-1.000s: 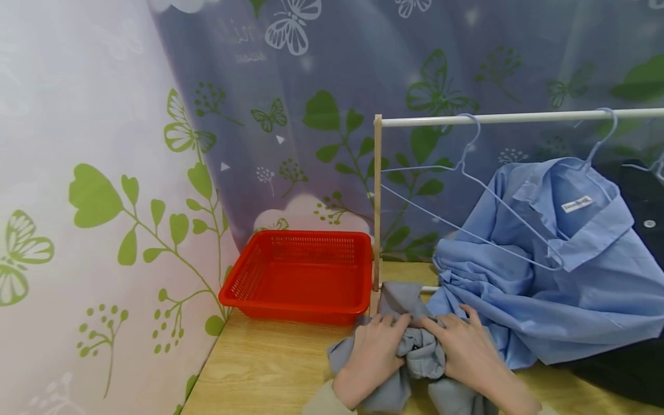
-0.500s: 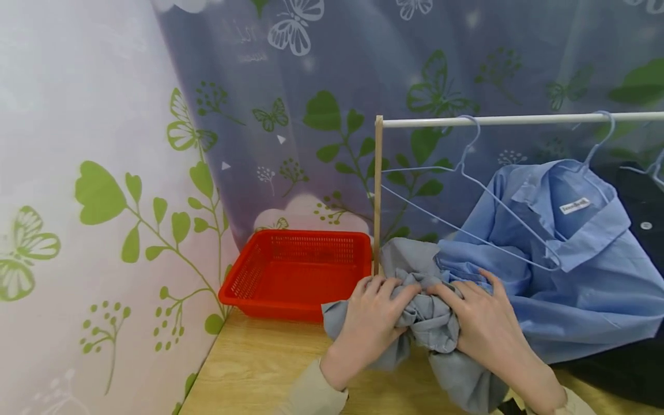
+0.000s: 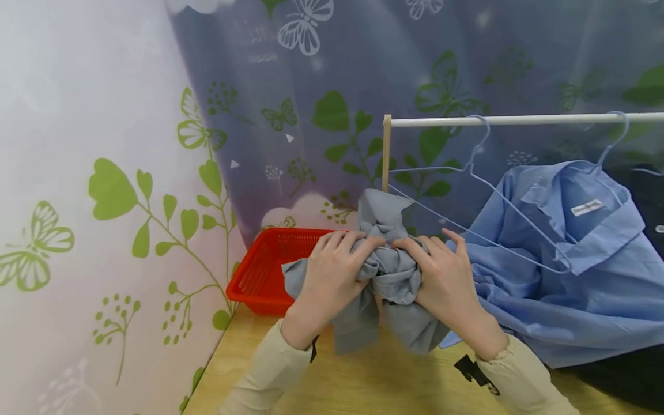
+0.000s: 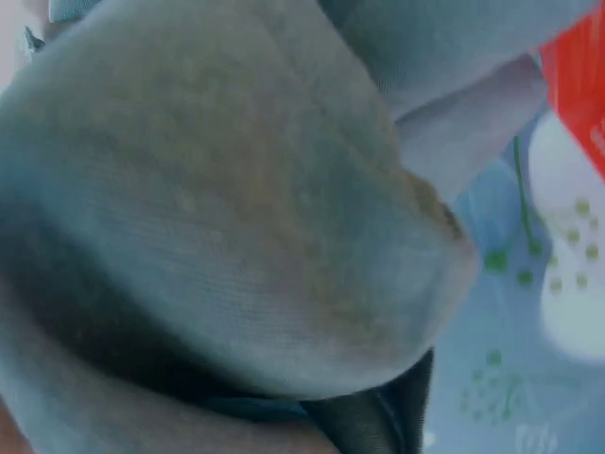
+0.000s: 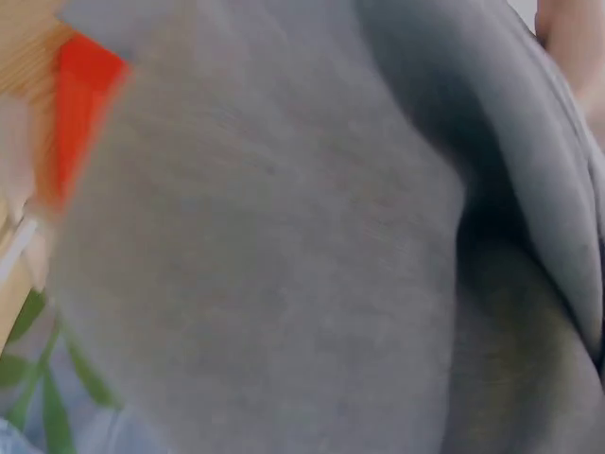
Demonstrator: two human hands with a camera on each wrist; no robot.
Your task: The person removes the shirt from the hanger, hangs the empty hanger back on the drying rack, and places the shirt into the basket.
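I am gripping a crumpled grey cloth (image 3: 396, 282) between the left hand (image 3: 332, 268) and the right hand (image 3: 448, 276), the fingers of both curling into its folds. In the head view the cloth is partly covering the right side of the red basket (image 3: 264, 276), while its loose ends are hanging down in front of the wooden table (image 3: 373, 386); I cannot tell whether they are touching it. Cloth is filling most of both wrist views, with a patch of red showing at the edge of each. Farther right, a blue hanger (image 3: 471, 165) is hanging from the white rail (image 3: 544, 120), partly overlapping a light blue shirt (image 3: 565, 305), and a black garment (image 3: 617, 377) is showing behind that shirt
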